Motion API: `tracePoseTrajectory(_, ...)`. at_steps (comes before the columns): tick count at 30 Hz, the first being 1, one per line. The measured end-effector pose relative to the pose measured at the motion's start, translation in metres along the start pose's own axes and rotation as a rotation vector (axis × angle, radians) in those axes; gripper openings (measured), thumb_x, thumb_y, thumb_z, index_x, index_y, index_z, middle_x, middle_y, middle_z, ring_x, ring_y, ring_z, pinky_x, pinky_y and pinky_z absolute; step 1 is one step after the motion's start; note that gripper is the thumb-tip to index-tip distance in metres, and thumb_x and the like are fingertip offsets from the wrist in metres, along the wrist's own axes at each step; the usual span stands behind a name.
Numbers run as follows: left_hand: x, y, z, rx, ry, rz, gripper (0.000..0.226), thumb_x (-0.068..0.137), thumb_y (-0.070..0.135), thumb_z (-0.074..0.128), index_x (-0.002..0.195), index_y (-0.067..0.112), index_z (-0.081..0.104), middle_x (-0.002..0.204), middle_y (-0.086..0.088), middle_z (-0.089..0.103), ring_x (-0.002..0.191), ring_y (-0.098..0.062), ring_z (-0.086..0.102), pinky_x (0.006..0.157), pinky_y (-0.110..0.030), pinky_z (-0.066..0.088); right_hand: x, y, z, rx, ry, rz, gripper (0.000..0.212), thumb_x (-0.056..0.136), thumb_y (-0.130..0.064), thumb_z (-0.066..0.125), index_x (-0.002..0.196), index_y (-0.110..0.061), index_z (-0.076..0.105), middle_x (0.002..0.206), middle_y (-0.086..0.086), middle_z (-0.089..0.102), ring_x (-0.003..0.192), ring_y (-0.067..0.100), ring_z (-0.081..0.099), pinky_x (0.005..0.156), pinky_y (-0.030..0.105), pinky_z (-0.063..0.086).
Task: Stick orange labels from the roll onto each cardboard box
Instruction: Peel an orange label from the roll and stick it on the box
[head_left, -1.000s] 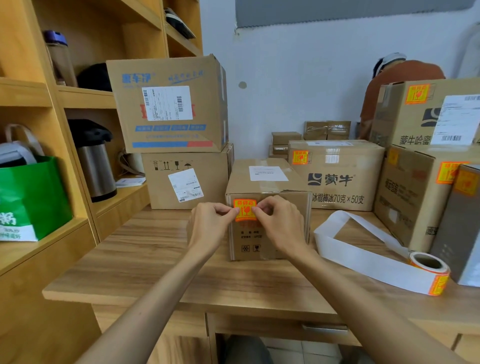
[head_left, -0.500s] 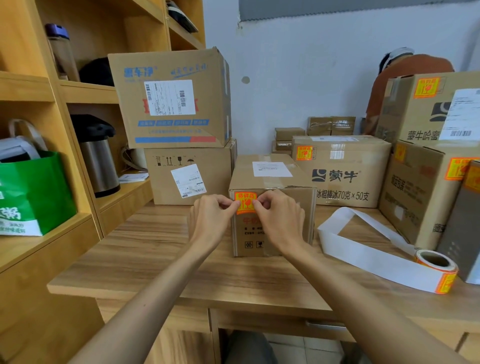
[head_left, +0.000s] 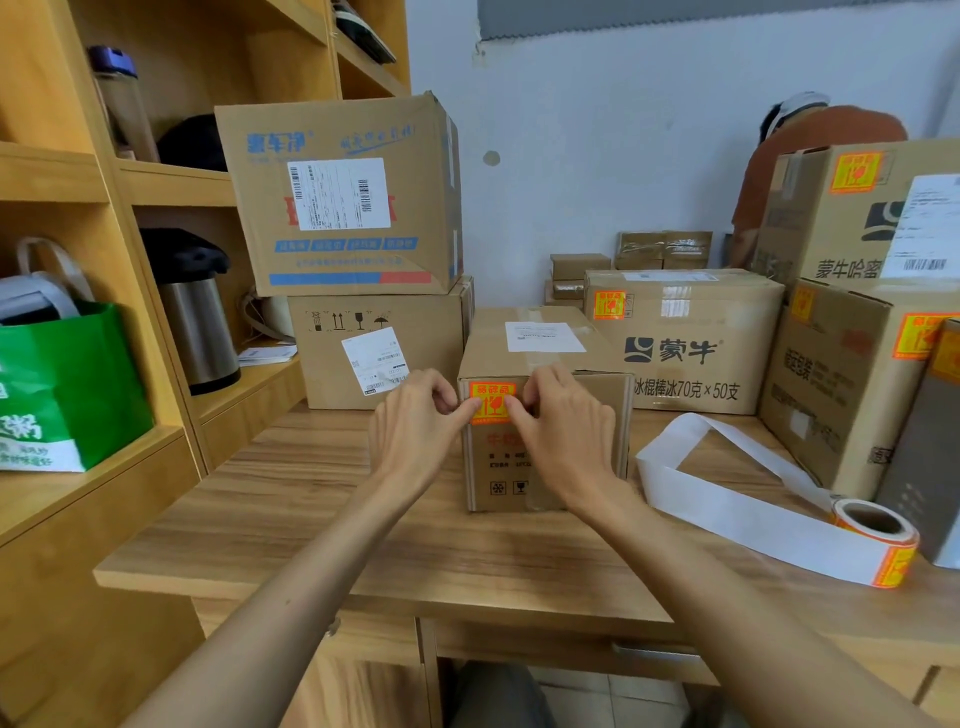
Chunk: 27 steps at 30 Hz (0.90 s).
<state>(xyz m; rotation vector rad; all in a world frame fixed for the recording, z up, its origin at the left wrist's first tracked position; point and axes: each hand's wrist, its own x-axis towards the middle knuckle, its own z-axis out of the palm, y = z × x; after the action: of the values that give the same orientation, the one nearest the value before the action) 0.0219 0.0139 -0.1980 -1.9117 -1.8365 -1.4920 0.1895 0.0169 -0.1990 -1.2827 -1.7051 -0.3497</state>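
Wooden desk (head_left: 311, 519) is occupied centrally by the small cardboard box (head_left: 545, 467), whose front face carries the orange label (head_left: 491, 402) just below the top edge. Its side edges are pressed by the thumbs of the left hand (head_left: 415, 431) and right hand (head_left: 566, 426), equally near, remaining fingers curled, nothing gripped.

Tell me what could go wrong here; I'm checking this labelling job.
The label, held by left hand and right hand, sits at the top edge of the box: it may crease or go on crooked. The roll lies near the edge of the table and might get knocked off.
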Motion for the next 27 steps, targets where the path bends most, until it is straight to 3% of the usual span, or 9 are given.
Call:
tracePoseTrajectory(2,0.003,-0.004,-0.004,-0.041,0.002,0.053,0.027,0.083,0.046,0.077,0.089,0.03,0.056,0.086,0.011,0.057,0.077,-0.005,0.055,0.063,-0.033,0.045,0.006,0.007,-0.004,-0.059,0.098,-0.118,0.028,0.083,-0.034,0.075,0.082,-0.014,0.055,0.085,0.004,0.054,0.074,0.022,0.053,0.057,0.033,0.041)
tracePoseTrajectory(4,0.008,-0.007,-0.007,-0.092,-0.047,0.101,0.029,0.086,0.048,0.075,0.109,0.038,0.06,0.099,0.012,0.055,0.085,-0.005,0.054,0.07,-0.033,0.048,0.015,0.015,-0.006,-0.113,0.125,-0.197,0.031,0.08,-0.037,0.077,0.09,-0.011,0.062,0.093,0.008,0.057,0.085,0.026,0.054,0.069,0.036,0.043)
tracePoseTrajectory(7,0.017,-0.007,-0.01,-0.159,-0.151,0.116,0.043,0.088,0.05,0.072,0.13,0.041,0.063,0.114,0.014,0.058,0.081,-0.002,0.053,0.074,-0.03,0.049,0.027,0.025,-0.005,-0.118,0.015,-0.241,0.042,0.081,-0.046,0.074,0.107,-0.013,0.068,0.11,0.008,0.063,0.105,0.028,0.057,0.089,0.037,0.037)
tracePoseTrajectory(11,0.025,-0.008,-0.005,-0.205,-0.225,0.09,0.04,0.087,0.052,0.073,0.123,0.034,0.072,0.115,0.018,0.06,0.076,-0.005,0.059,0.072,-0.034,0.056,0.036,0.031,-0.006,-0.068,-0.201,-0.235,0.042,0.089,-0.055,0.062,0.112,-0.02,0.068,0.118,0.0,0.065,0.11,0.021,0.054,0.094,0.033,0.033)
tracePoseTrajectory(14,0.027,-0.01,-0.001,-0.277,-0.233,0.045,0.034,0.085,0.049,0.076,0.115,0.033,0.076,0.111,0.019,0.059,0.081,-0.012,0.063,0.069,-0.046,0.06,0.036,0.033,-0.005,-0.031,-0.206,-0.23,0.037,0.091,-0.053,0.061,0.108,-0.021,0.065,0.111,-0.002,0.064,0.103,0.018,0.053,0.083,0.03,0.032)
tracePoseTrajectory(18,0.029,-0.012,0.0,-0.346,-0.244,0.014,0.032,0.083,0.048,0.079,0.112,0.033,0.078,0.111,0.017,0.06,0.084,-0.018,0.066,0.067,-0.051,0.06,0.035,0.033,-0.002,-0.011,-0.207,-0.218,0.036,0.09,-0.054,0.061,0.106,-0.022,0.064,0.106,-0.003,0.061,0.099,0.018,0.051,0.079,0.028,0.028)
tracePoseTrajectory(23,0.026,-0.014,-0.001,-0.423,-0.264,0.012,0.026,0.087,0.041,0.076,0.112,0.033,0.076,0.118,0.009,0.058,0.09,-0.025,0.064,0.051,-0.042,0.06,0.034,0.039,-0.002,0.011,-0.212,-0.249,0.035,0.092,-0.053,0.059,0.108,-0.022,0.064,0.108,-0.003,0.06,0.101,0.018,0.051,0.08,0.029,0.03)
tracePoseTrajectory(27,0.023,-0.014,0.002,-0.428,-0.247,0.015,0.028,0.088,0.037,0.076,0.116,0.03,0.076,0.119,0.011,0.058,0.089,-0.024,0.064,0.052,-0.039,0.059,0.033,0.038,-0.001,-0.007,-0.204,-0.257,0.034,0.093,-0.052,0.058,0.108,-0.022,0.063,0.109,-0.002,0.06,0.101,0.019,0.051,0.08,0.03,0.033)
